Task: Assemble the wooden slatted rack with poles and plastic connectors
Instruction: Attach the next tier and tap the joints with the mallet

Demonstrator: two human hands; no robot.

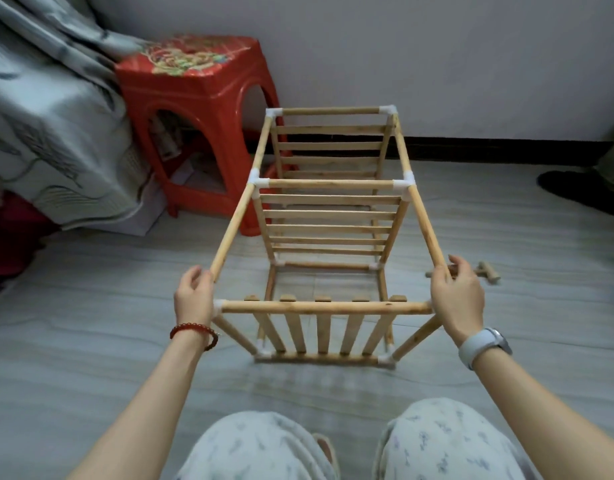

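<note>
The wooden slatted rack (328, 237) lies on its side on the grey floor (91, 306), in front of the seated person's knees, its three slatted shelves standing on edge and its poles running away toward the wall. It looks nearly whole. The left hand (194, 296) curls round the near left corner, right by a white plastic connector (219, 304); the right hand (456, 294) wraps the near right corner, covering whatever joint sits there.

My worry is those push-fit corners. If both hands press or twist unevenly, a pole could slip out of a connector farther back, say the one at mid-frame (407, 181), and the frame would skew. I cannot tell how deep any pole is seated.

A small loose wooden piece (485, 270) lies just beyond the right hand; it may be a leftover part. A red plastic stool (194, 109) stands close behind the rack's left side and could snag it when it is tipped upright.
</note>
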